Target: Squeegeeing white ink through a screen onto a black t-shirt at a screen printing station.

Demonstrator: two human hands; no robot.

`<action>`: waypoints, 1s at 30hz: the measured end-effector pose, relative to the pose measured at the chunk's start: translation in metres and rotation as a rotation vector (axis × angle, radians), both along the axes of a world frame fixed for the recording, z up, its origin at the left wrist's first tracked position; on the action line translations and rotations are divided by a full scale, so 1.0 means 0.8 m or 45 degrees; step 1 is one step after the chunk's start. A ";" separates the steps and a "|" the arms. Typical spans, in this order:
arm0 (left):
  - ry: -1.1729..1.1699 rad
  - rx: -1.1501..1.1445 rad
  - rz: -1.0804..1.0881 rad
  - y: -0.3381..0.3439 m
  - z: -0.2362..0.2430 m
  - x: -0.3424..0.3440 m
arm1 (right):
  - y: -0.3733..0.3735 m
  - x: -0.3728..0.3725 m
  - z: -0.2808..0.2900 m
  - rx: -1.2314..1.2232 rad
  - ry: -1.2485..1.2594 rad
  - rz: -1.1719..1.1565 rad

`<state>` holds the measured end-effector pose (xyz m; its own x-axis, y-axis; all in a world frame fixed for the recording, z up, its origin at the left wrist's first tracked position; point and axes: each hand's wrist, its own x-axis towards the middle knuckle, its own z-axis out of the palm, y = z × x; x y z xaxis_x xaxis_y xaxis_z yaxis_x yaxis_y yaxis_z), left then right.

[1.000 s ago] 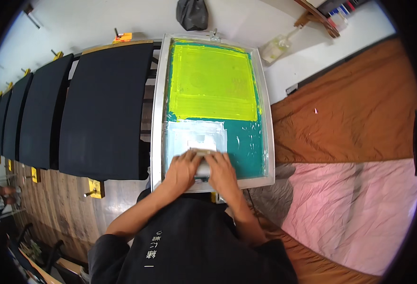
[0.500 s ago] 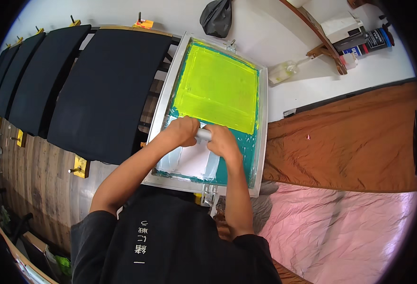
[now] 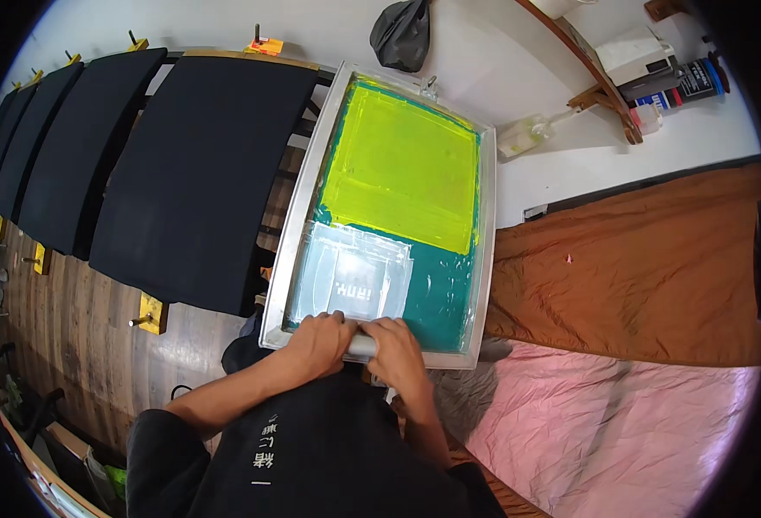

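A screen-printing frame [image 3: 487, 224] with a pale metal rim lies in front of me. Bright yellow-green covers the far part of its mesh [image 3: 402, 164], and teal shows at the near right. At the near left is a whitish, see-through printing area [image 3: 380, 274] with pale lettering. Both my hands grip the light grey handle of a squeegee [image 3: 361, 346] at the frame's near end, close to my body. My left hand [image 3: 320, 343] is closed round its left part, and my right hand [image 3: 395, 350] round its right part. The squeegee's blade is hidden.
Several black-covered printing boards [image 3: 203, 173] fan out to the left, with yellow clamps [image 3: 151, 312] at their ends. Brown cloth [image 3: 622, 268] and pink cloth [image 3: 622, 414] lie to the right. A black bag [image 3: 400, 36] hangs on the far wall. A shelf at the upper right holds containers [image 3: 700, 79].
Both hands have drawn the squeegee from the middle of the screen to its near edge. The whitish area that my hands and arms partly covered now shows.
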<state>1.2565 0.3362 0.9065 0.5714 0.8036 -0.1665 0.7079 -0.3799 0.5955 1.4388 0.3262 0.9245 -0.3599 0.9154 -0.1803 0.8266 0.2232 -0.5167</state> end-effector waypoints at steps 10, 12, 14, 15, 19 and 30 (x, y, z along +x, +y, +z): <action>-0.036 0.141 0.126 0.093 -0.009 0.004 | 0.096 -0.004 0.010 0.112 -0.124 0.000; -0.084 0.127 0.108 0.076 0.004 0.001 | 0.075 -0.005 0.001 0.165 -0.135 0.012; -0.125 0.401 0.141 0.032 -0.017 -0.003 | 0.030 -0.017 -0.019 0.339 -0.076 -0.065; -0.055 0.419 0.130 0.007 -0.031 -0.005 | 0.005 -0.024 -0.027 0.302 -0.094 -0.095; 0.018 0.131 -0.030 -0.024 -0.002 -0.019 | -0.033 -0.025 0.008 0.130 -0.008 -0.035; -0.144 0.293 0.208 0.081 -0.012 -0.013 | 0.087 -0.022 -0.001 0.184 -0.103 0.027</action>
